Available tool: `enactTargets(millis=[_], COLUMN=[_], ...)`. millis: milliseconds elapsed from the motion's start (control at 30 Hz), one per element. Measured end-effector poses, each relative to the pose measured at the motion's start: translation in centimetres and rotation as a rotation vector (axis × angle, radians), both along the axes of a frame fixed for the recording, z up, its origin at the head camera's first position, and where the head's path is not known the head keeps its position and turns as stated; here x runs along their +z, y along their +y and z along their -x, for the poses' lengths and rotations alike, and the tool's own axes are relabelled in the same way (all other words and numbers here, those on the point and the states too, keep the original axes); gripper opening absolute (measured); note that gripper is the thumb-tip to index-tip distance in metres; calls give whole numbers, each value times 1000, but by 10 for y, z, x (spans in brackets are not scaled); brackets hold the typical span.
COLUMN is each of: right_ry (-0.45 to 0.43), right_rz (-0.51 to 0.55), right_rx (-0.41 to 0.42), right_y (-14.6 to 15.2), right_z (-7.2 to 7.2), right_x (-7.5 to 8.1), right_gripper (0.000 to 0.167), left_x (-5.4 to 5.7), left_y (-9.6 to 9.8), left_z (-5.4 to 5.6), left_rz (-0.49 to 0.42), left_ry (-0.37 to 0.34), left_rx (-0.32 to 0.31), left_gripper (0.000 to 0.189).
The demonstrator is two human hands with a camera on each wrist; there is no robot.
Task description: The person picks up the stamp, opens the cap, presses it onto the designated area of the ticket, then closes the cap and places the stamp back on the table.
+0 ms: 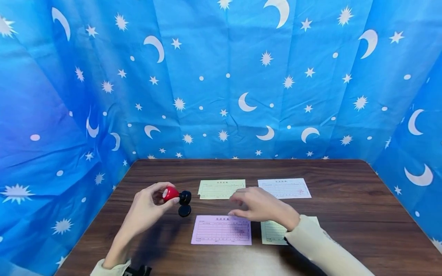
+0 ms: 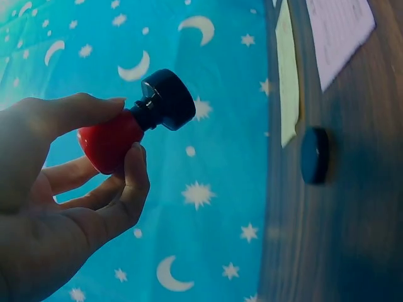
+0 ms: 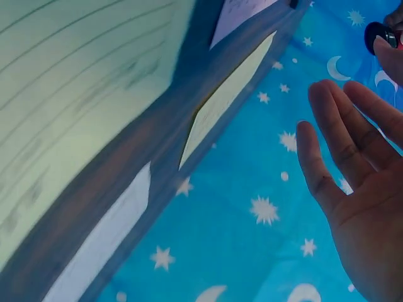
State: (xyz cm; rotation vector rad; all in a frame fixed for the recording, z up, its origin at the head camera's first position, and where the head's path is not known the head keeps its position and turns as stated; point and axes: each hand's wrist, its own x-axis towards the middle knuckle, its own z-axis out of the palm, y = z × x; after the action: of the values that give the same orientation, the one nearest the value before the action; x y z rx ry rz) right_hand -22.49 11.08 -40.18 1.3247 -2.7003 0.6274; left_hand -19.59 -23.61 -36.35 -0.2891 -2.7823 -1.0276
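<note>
My left hand [image 1: 146, 209] pinches a stamp by its red rounded handle [image 2: 112, 143], between thumb and fingers. The stamp's black round head [image 1: 185, 197] points to the right, held above the table. Below it on the wood lies a black round cap [image 1: 184, 210], seen also in the left wrist view. Over the middle of the paper slips hovers my right hand [image 1: 259, 203], holding nothing, with its fingers loosely extended. It partly covers the far yellow-green slip [image 1: 217, 188] and the near pale green slip [image 1: 272, 233]. A pink slip [image 1: 221, 230] lies just in front of it.
A white slip [image 1: 281, 188] with a red mark lies at the far right of the group. The pink slip carries a faint red mark too. A blue curtain [image 1: 214, 92] with moons and stars hangs behind the dark wooden table [image 1: 362, 214] and along its sides.
</note>
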Motion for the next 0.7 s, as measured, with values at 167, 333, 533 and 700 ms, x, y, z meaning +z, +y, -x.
enactTargets(millis=[167, 333, 533, 700], right_ry=[-80, -152, -198, -216], right_rz=[22, 41, 30, 20], right_rx=[-7, -15, -15, -8], right_y=[-26, -47, -76, -106], right_z=[10, 21, 28, 33], right_x=[-5, -10, -15, -21], right_gripper=[35, 34, 36, 36], left_x=[-4, -7, -12, -14], left_y=[-16, -28, -41, -50], left_z=[2, 3, 2, 2], left_rz=[21, 25, 22, 7], left_ry=[17, 41, 8, -12], left_rx=[38, 85, 145, 182], left_gripper=[37, 40, 45, 49])
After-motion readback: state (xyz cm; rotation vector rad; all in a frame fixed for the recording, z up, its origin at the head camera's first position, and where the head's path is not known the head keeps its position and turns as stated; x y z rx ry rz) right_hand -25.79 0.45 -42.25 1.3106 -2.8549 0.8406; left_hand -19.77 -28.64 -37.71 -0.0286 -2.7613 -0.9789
